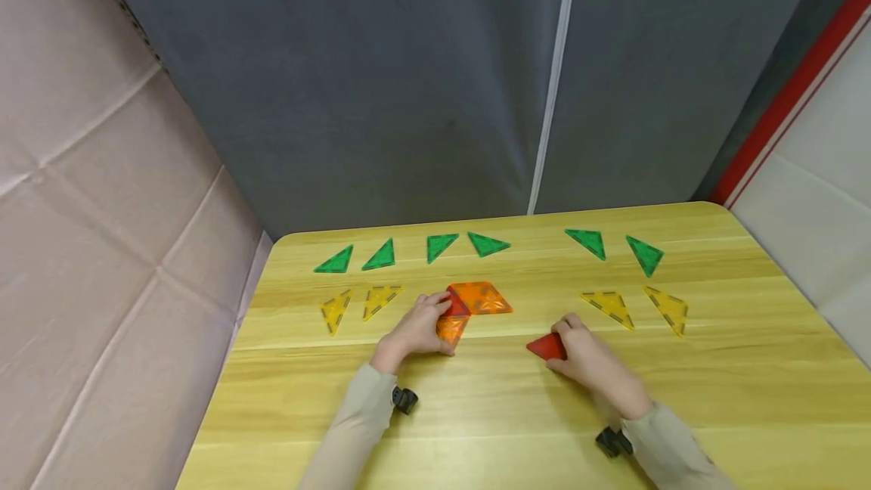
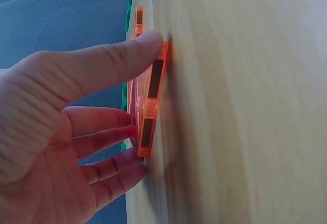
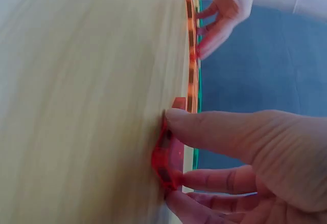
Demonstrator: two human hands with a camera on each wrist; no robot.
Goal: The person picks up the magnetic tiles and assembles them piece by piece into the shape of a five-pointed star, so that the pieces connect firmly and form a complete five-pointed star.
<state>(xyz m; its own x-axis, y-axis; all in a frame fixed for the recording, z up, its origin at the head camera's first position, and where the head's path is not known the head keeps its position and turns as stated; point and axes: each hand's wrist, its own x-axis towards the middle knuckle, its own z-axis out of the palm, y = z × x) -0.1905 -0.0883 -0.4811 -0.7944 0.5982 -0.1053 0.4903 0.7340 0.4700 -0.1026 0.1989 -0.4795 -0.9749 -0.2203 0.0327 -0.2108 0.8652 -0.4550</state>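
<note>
Near the table's middle, my left hand (image 1: 416, 326) holds an orange triangular magnetic tile (image 1: 451, 329) by its edges, thumb at the near corner and fingertips by a red tile (image 1: 457, 301). That red tile adjoins the held piece and more orange tiles (image 1: 486, 298) to its right. In the left wrist view the thumb (image 2: 148, 42) lies on the orange tile's edge (image 2: 152, 96). To the right, my right hand (image 1: 590, 358) pinches a separate red triangular tile (image 1: 543, 347) between thumb and fingers, low over the wooden table; whether it touches the wood I cannot tell.
Several green triangular tiles (image 1: 379, 255) lie in a row along the table's far edge. Yellow triangular tiles lie in pairs, one pair at left (image 1: 379, 299) and one at right (image 1: 609, 308). A grey curtain (image 1: 408, 97) hangs behind the wooden table (image 1: 497, 429).
</note>
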